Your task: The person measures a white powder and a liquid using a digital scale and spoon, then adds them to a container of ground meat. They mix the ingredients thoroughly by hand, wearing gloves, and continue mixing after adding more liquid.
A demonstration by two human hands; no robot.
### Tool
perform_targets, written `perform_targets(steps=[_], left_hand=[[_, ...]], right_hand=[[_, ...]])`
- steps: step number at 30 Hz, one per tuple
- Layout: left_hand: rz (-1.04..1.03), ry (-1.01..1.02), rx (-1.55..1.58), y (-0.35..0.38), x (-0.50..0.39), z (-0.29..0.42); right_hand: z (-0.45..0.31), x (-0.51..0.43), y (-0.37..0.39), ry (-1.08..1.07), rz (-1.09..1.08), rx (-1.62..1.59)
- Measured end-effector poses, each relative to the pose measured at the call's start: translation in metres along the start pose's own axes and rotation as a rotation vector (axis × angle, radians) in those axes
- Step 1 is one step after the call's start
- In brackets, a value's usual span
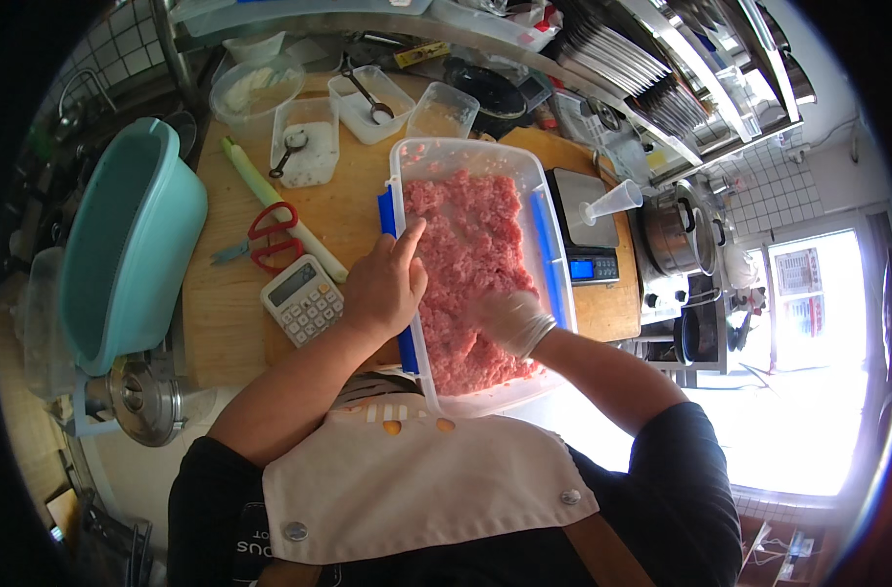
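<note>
Pinkish ground meat [468, 235] fills much of a clear plastic container [482, 150] with blue side latches. My right hand [508, 319], in a thin translucent glove, presses into the meat near the right wall. Its fingers are blurred and partly sunk in, so their grip is hidden. My bare left hand [383, 286] is at the container's left rim. Its index finger and thumb stand apart over the meat's edge, with nothing seen between them. Left of that hand lie a white calculator [303, 299], red-handled scissors [273, 238] and a green onion stalk [299, 227].
A digital scale [581, 220] with a small clear measuring cup [614, 202] stands at right. Small tubs of white granules [310, 158] with measuring spoons [365, 95] stand behind. A turquoise basin [134, 249] is at left; a steel pot [677, 231] sits far right.
</note>
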State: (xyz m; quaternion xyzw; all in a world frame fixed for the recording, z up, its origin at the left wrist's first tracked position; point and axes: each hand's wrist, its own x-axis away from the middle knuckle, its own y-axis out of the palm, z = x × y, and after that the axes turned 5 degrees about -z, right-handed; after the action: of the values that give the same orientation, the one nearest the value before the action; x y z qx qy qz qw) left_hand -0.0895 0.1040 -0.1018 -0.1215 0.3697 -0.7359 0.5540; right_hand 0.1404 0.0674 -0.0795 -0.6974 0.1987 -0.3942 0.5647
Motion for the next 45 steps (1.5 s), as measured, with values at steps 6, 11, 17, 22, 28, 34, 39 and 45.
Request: perform_targets(steps=[6,11,17,22,28,34,39,45], left_hand=[[0.017,0.011,-0.010,0.002,-0.001,0.000],[0.028,0.022,-0.021,0.002,0.000,0.000],[-0.007,-0.007,-0.011,0.002,-0.001,0.000],[-0.009,-0.010,-0.009,0.001,-0.001,0.001],[-0.001,0.004,0.003,0.001,-0.001,0.001],[-0.051,-0.043,-0.017,-0.002,-0.001,0.003],[-0.023,-0.038,0.014,-0.005,-0.001,0.007],[-0.016,-0.050,-0.019,-0.005,0.000,0.006]], right_hand=[[0.013,-0.012,-0.014,0.406,-0.108,-0.327],[-0.009,-0.030,0.007,0.368,-0.230,-0.341],[-0.003,-0.039,0.013,0.331,-0.304,-0.182],[0.000,-0.041,0.020,0.292,-0.224,-0.162],[0.001,-0.051,0.025,0.329,-0.297,-0.124],[0.022,-0.037,0.004,0.189,-0.242,-0.056],[0.040,-0.079,-0.014,0.004,0.199,-0.218],[0.072,-0.146,-0.012,0.043,0.040,0.123]])
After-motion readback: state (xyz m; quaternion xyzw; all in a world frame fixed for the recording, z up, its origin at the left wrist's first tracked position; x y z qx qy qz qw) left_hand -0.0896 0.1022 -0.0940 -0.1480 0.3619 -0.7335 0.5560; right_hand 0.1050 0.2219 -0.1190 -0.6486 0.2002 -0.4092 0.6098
